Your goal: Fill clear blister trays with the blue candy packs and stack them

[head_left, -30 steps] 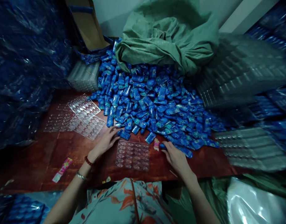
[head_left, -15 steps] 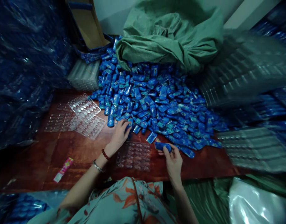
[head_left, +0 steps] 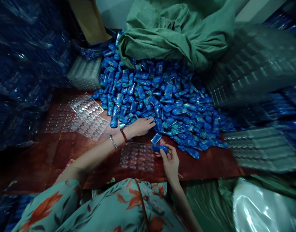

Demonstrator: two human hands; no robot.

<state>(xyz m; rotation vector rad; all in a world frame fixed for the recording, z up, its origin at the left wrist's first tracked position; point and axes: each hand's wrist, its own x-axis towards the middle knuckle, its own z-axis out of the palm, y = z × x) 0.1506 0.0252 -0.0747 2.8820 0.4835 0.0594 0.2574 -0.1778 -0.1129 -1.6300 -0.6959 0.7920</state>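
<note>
A large pile of small, shiny blue packets (head_left: 140, 93) covers the middle of the table. At its front edge my left hand (head_left: 142, 126) reaches over the packets, fingers stretched out and no packet visible in them. My right hand (head_left: 171, 158) pinches one blue packet (head_left: 159, 148) between thumb and fingers, just above the table. Below and between the hands lies a clear plastic tray (head_left: 137, 158) with rows of moulded hollows. A single loose packet (head_left: 156, 138) rests just beyond the one I hold.
More clear trays (head_left: 90, 119) lie overlapping on the left, with a tray stack (head_left: 84, 72) behind them. A green cloth sack (head_left: 162, 42) slumps over the pile's back. Tall tray stacks (head_left: 259, 67) stand right; plastic-wrapped blue packs (head_left: 29, 64) rise at left.
My left hand has moved right along the pile's front edge, its fingers now extended. My right hand, still gripping its packet, has shifted slightly left toward the tray.
</note>
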